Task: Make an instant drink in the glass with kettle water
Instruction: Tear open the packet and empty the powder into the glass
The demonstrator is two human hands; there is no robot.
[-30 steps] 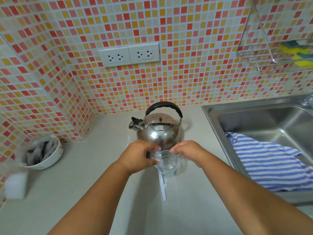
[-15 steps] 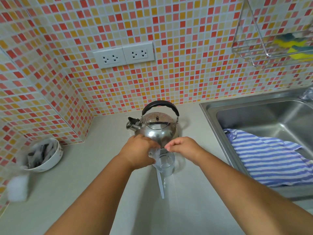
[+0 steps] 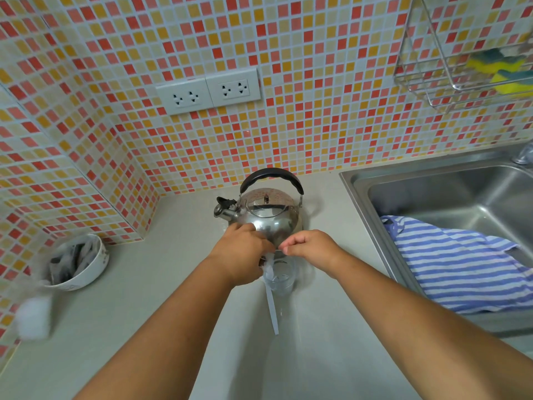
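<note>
A small clear glass [image 3: 281,280] stands on the counter just in front of a shiny steel kettle [image 3: 268,217] with a black handle. My left hand [image 3: 240,255] grips a pale drink sachet [image 3: 269,265] right over the glass's left rim. My right hand [image 3: 311,248] is pinched at the sachet's upper end, fingertips almost touching the left hand. Most of the sachet is hidden by my fingers. A long white stick [image 3: 272,311] lies on the counter, pointing from the glass toward me.
A white bowl [image 3: 96,264] of dark sachets sits at the left by the tiled corner, a blurred white lump [image 3: 31,316] near it. At right, a steel sink [image 3: 432,174] holds a blue-striped cloth [image 3: 461,264]. A wire rack [image 3: 450,90] with sponges hangs above it.
Both hands have stayed together over the glass with the sachet. The right hand's fingers have closed into a tighter pinch. The view has shifted slightly.
</note>
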